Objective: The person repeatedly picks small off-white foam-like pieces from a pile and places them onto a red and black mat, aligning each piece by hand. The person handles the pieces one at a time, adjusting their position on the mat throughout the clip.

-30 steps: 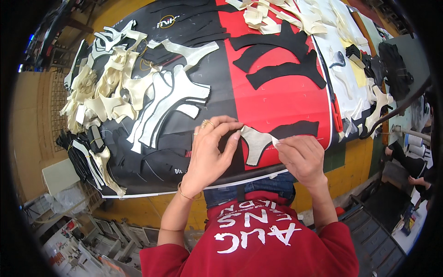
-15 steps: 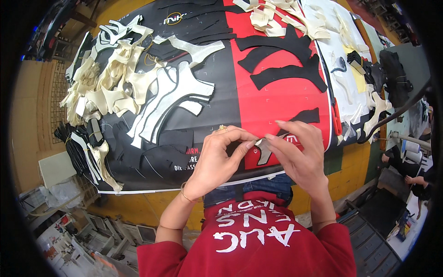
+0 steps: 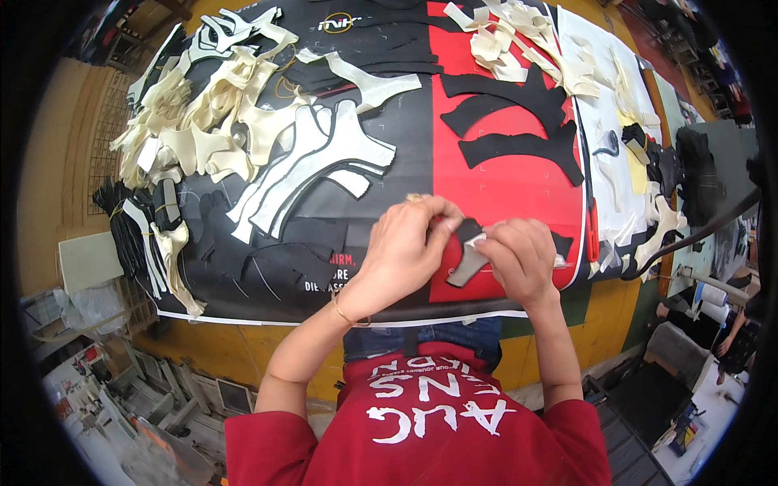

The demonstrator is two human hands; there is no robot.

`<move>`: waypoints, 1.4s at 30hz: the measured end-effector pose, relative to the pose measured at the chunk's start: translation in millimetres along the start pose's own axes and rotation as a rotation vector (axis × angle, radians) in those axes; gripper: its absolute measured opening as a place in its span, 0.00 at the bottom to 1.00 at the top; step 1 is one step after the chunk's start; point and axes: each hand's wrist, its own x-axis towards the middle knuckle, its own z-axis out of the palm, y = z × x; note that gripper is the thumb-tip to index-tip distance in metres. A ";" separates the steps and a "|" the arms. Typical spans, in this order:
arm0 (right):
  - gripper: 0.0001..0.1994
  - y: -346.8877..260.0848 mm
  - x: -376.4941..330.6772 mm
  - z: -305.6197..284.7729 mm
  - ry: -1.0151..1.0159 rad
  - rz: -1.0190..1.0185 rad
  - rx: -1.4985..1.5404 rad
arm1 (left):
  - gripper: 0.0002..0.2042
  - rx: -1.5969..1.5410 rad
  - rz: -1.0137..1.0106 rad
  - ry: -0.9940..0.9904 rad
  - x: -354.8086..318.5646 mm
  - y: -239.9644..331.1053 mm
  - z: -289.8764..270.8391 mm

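Note:
Near the front edge of the table, both my hands are at one small cut fabric piece (image 3: 468, 267), light grey with a black part at its top. My left hand (image 3: 409, 255) pinches its black upper part between thumb and fingers. With fingers curled in, my right hand (image 3: 523, 257) grips the piece's upper right side, where a small whitish bit shows at the fingertips. The grey lower end hangs free over the red sheet. Part of a black fabric piece (image 3: 561, 243) lies beyond my right hand.
Black cut pieces (image 3: 519, 150) lie on the red sheet (image 3: 446, 178). White pieces (image 3: 312, 174) overlap on the black sheet, beside a heap of cream pieces (image 3: 203, 138) at left. A red-handled tool (image 3: 593, 231) lies at right. A person's arm (image 3: 733, 328) shows far right.
My right fingers, spread before, are now curled in on the fabric piece. Its black part now shows at the top. My left hand has turned slightly, and the whole view has shifted.

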 end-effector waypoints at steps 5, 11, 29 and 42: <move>0.07 -7.3 -6.3 -2.7 0.076 0.214 0.324 | 0.05 0.402 0.012 0.231 9.5 -12.2 10.5; 0.07 -35.1 -16.8 -39.5 0.408 0.503 0.880 | 0.10 0.694 0.111 0.287 18.2 -23.4 19.2; 0.33 -50.6 -7.6 -53.3 0.106 1.029 0.840 | 0.09 -0.571 0.020 -0.193 -59.3 26.1 29.2; 0.07 -13.0 19.0 -47.8 -0.611 0.857 0.880 | 0.21 0.097 0.234 0.203 -82.3 2.3 33.1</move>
